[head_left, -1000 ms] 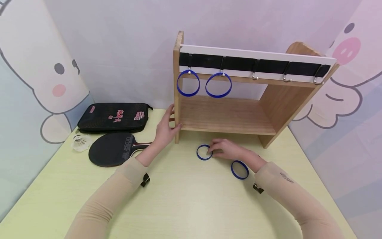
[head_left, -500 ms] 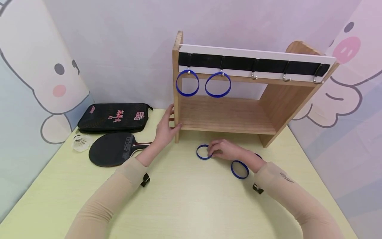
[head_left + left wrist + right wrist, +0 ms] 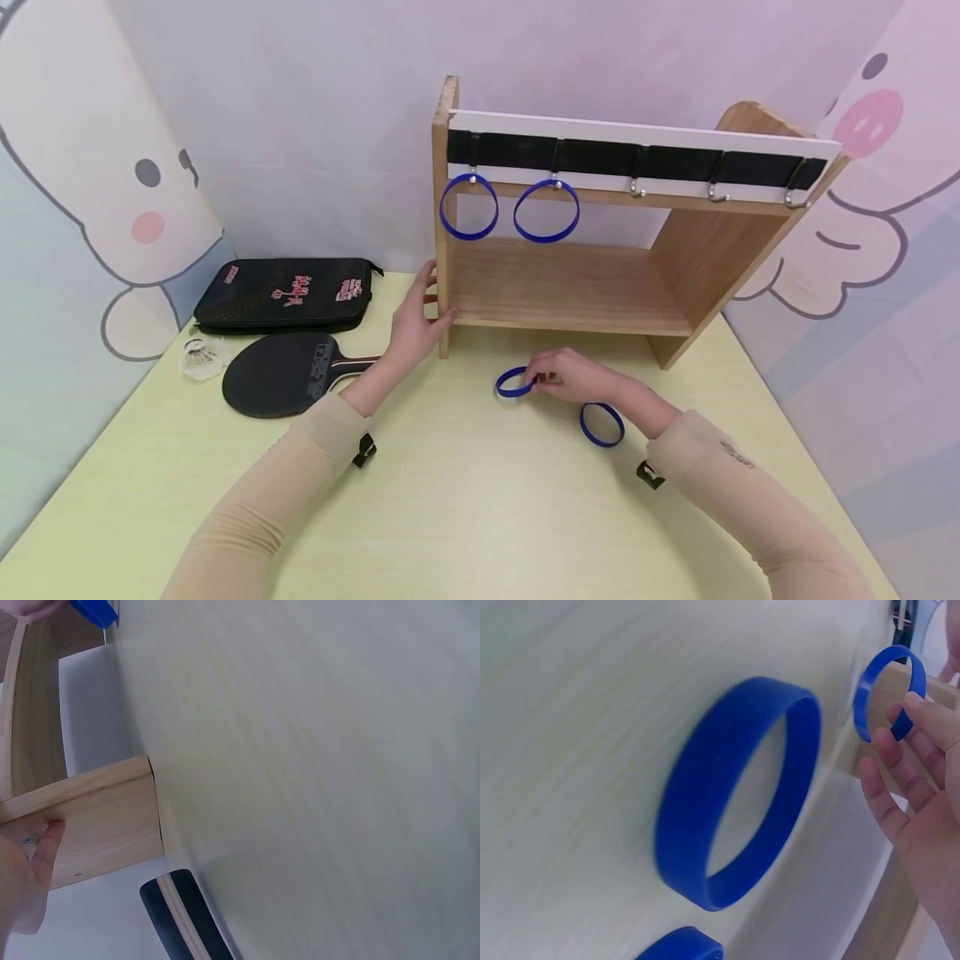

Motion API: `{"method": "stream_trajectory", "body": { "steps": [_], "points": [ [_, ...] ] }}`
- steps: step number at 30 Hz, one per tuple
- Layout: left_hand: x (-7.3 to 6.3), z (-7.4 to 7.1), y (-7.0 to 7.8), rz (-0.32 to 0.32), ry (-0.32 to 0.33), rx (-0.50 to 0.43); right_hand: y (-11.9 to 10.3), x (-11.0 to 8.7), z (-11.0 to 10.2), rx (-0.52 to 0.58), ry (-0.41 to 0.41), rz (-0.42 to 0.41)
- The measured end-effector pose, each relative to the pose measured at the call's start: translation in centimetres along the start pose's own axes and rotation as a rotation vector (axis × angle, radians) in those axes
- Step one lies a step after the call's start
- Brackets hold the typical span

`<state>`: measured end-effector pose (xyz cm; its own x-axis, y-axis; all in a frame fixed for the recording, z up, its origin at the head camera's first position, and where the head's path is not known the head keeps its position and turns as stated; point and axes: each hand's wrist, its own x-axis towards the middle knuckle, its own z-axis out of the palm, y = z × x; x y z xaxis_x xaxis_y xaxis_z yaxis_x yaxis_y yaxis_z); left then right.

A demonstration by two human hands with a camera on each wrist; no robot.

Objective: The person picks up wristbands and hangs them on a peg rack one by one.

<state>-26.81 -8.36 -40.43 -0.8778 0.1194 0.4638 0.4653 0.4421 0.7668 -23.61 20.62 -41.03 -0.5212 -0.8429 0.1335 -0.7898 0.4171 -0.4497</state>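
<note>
My right hand (image 3: 572,377) pinches a blue wristband (image 3: 862,712) between thumb and fingers, tilted just over the tabletop in front of the shelf. Another blue wristband (image 3: 686,802) lies near my right wrist, and part of a further band (image 3: 679,945) shows at the lower edge of the right wrist view. With my left hand (image 3: 412,327) I hold the left side panel of the wooden shelf (image 3: 570,287), thumb at its front edge. Blue wristbands hang from the two leftmost hooks: one band (image 3: 468,237) at the end, one band (image 3: 546,239) beside it.
Bare hooks (image 3: 637,192) continue rightward along the white rail (image 3: 645,129) with its black strip. Left on the table (image 3: 465,500) are a black zip case (image 3: 285,292), a table tennis bat (image 3: 273,375) and a shuttlecock (image 3: 202,358). Printed curtains stand behind and at both sides.
The wristband at my right fingers lay flat on the table; now it is pinched and tipped up slightly. My left hand stays on the shelf panel.
</note>
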Motion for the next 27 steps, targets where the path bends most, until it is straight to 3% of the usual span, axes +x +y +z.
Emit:
{"method": "stream_trajectory", "body": {
  "steps": [13, 27],
  "points": [
    [0.0, -0.1, 0.0, 0.008, 0.013, 0.014, -2.3, -1.0, -2.0, 0.064, 0.009, 0.141],
    [-0.1, -0.1, 0.1, -0.003, 0.008, 0.017, -4.2, -2.3, -5.0, 0.03, 0.161, 0.123]
  ]
}}
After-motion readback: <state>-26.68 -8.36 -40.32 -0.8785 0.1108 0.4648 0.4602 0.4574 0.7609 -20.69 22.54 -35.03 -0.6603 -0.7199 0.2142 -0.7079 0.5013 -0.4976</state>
